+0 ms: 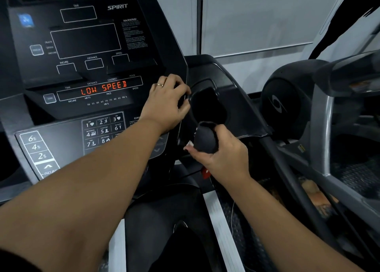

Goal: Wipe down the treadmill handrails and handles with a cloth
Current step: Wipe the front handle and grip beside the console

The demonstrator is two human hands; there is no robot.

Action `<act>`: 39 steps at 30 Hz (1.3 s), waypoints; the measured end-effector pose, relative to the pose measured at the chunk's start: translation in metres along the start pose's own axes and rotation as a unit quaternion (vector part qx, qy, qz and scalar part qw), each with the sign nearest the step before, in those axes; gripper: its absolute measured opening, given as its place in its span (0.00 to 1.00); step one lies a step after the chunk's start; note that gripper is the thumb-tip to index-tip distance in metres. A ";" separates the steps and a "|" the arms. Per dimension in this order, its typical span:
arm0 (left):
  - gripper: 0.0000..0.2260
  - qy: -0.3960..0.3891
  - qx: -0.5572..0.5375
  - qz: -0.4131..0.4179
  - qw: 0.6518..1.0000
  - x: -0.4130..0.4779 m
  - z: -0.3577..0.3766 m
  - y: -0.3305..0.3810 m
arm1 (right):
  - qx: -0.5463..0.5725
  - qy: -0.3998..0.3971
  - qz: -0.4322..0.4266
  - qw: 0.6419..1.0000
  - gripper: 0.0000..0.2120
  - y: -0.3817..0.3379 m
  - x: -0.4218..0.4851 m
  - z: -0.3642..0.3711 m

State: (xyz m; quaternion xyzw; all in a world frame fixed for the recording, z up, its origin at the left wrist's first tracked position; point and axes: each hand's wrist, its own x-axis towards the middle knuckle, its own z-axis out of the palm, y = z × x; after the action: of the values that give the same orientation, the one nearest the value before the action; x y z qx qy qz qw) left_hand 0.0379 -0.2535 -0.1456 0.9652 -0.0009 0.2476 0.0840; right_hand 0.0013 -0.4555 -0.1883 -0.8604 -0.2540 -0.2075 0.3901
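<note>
Head view. Left hand, ring on one finger: fingers curled over the right edge of the console, just beside the cup holder. Right hand: fist closed tight round a bunched dark cloth, just below the cup holder; contact with the surface unclear. Right handrail runs down just beside that hand. Display reads LOW SPEED. Neighbouring machine at far right.
</note>
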 end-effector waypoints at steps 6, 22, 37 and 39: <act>0.11 -0.003 -0.001 0.004 1.000 -0.001 -0.002 0.001 | -0.032 -0.009 0.050 0.998 0.22 0.014 -0.015 -0.001; 0.10 0.003 -0.006 0.005 1.000 0.000 0.000 -0.002 | 0.172 -0.441 0.226 0.852 0.22 0.061 0.025 -0.037; 0.11 -0.001 -0.003 0.008 1.000 0.001 0.000 0.000 | 0.223 -0.367 0.158 0.889 0.14 -0.011 0.055 -0.023; 0.11 -0.001 -0.003 0.007 1.000 0.001 0.000 -0.001 | 0.151 -0.285 0.130 0.938 0.14 -0.016 0.040 -0.022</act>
State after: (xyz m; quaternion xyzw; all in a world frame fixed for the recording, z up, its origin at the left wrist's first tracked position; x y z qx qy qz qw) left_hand 0.0385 -0.2526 -0.1453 0.9652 -0.0088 0.2471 0.0855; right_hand 0.0197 -0.4527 -0.1441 -0.8401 -0.2686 0.1396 0.4501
